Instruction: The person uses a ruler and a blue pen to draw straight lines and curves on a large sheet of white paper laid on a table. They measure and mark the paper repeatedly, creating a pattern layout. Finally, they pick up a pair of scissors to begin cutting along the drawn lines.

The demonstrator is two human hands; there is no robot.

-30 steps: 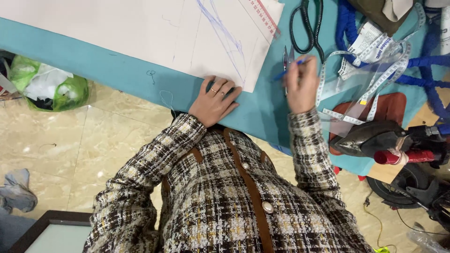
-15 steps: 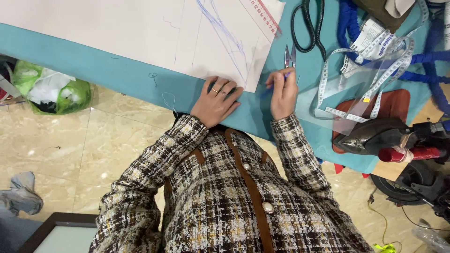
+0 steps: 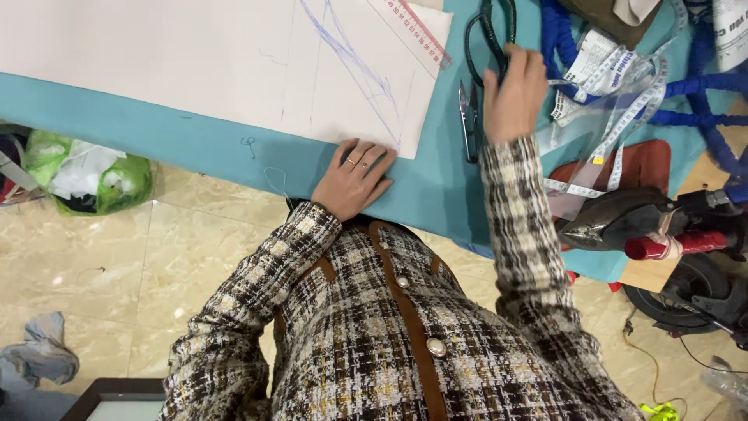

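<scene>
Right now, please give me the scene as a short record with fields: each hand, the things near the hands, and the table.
left hand: flat on the teal table cover, fingertips at the corner of the paper sheet
right hand: on the handles of the black scissors
thread snips: lying on the cover, just left of the right hand
paper sheet: white, with blue drawn lines
ruler: on the paper
measuring tape: right of the right hand
table cover: teal

A brown-and-cream checked tweed jacket (image 3: 374, 343) with brown trim, pearl buttons, and a finger ring (image 3: 352, 162).
</scene>
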